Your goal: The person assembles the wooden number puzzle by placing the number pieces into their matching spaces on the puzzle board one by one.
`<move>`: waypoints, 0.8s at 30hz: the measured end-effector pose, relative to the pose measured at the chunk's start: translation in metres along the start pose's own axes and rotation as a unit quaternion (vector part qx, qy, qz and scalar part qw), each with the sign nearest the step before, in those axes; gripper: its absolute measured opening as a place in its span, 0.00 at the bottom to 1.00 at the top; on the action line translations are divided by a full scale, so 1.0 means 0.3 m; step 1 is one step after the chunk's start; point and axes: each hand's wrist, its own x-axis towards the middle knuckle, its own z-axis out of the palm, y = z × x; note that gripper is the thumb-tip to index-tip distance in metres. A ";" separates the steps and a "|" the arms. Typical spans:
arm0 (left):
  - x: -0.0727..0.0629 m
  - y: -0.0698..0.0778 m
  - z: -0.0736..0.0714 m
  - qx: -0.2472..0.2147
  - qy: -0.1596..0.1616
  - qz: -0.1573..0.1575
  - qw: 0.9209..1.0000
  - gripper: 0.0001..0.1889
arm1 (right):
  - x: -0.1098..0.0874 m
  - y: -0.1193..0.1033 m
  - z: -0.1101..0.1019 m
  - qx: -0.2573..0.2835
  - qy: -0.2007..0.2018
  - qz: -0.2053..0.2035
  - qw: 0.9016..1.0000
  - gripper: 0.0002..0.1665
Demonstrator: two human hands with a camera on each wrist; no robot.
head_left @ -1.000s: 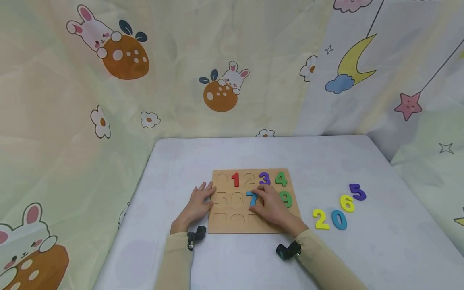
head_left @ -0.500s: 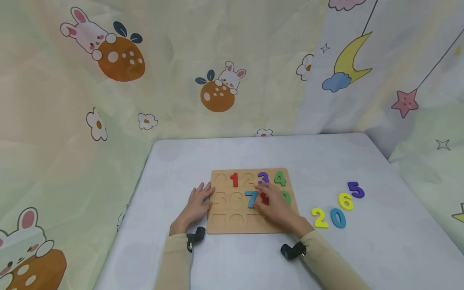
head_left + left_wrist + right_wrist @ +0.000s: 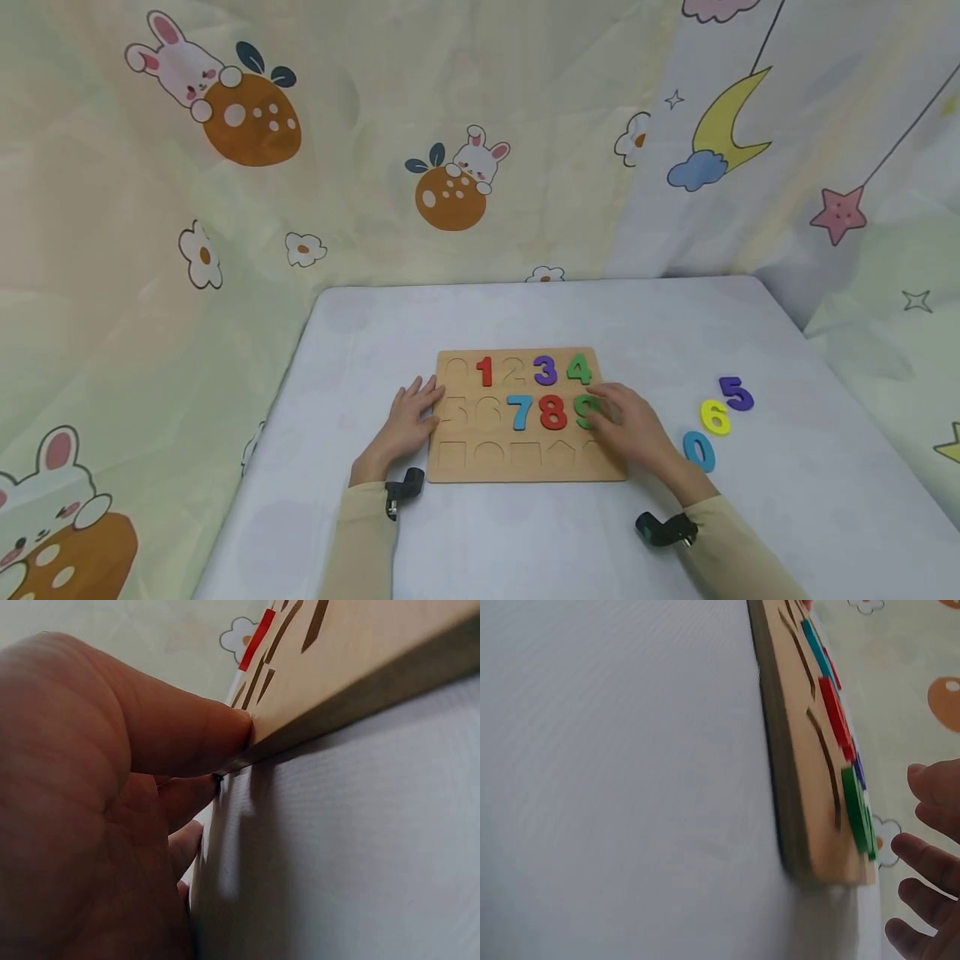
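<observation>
A wooden number puzzle board (image 3: 459,475) lies on the table. My left hand (image 3: 401,429) rests at its left edge, and in the left wrist view the thumb (image 3: 199,735) touches the board's edge. My right hand (image 3: 633,425) is over the board's right side, partly covering the green nine (image 3: 583,410). In the right wrist view its fingers (image 3: 930,862) are spread and hold nothing. Red one (image 3: 485,372), purple three (image 3: 545,370), green four (image 3: 579,369), blue seven (image 3: 520,412) and red eight (image 3: 552,412) sit on the board.
Right of the board lie a blue zero (image 3: 699,451), a yellow six (image 3: 715,417) and a purple five (image 3: 737,393). The yellow two seen earlier is hidden by the right hand or wrist. The white table (image 3: 360,333) meets a printed cloth backdrop (image 3: 360,150).
My right hand has let go of the blue seven and moved right, uncovering the red eight. It now hides the yellow two. The left hand has stayed at the board's edge.
</observation>
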 end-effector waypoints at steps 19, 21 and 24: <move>0.001 0.006 0.000 -0.003 -0.001 -0.013 1.000 0.29 | -0.166 0.162 -0.113 -0.026 0.020 0.036 0.999 0.28; 0.000 0.009 -0.002 -0.004 -0.003 -0.014 1.000 0.29 | -0.180 0.171 -0.116 -0.026 0.017 0.032 0.999 0.28; -0.002 0.010 -0.002 -0.005 -0.003 -0.013 1.000 0.29 | -0.195 0.182 -0.123 -0.031 0.008 0.030 0.999 0.29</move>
